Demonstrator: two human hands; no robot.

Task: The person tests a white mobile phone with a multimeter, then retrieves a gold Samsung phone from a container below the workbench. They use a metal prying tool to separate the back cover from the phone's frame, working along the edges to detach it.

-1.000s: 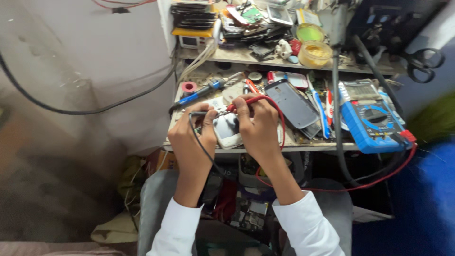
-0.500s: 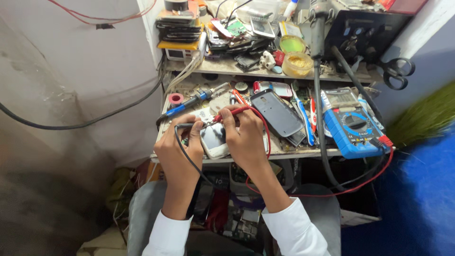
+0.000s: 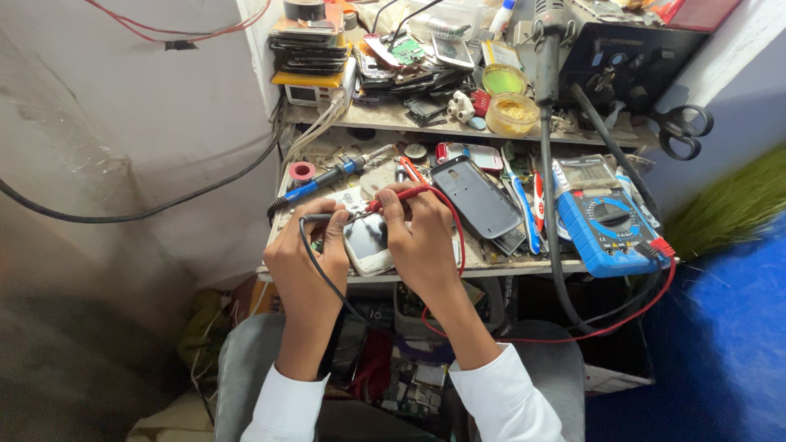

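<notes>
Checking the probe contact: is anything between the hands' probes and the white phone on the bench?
Nothing visible. The left hand holds the black probe, the right hand the red probe, both right over the white phone.

Phone-repair workshop: cluttered bench [image 3: 524,266], blue multimeter [image 3: 607,229], stacked phones [image 3: 309,51], soldering iron [image 3: 323,182].

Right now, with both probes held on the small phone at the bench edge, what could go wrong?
1. The white phone lies at the shelf's front edge, so a push might tip it off.
2. The red lead loops by the right hand; a snag could jerk the red probe.
3. The blue multimeter also sits near that edge.
</notes>
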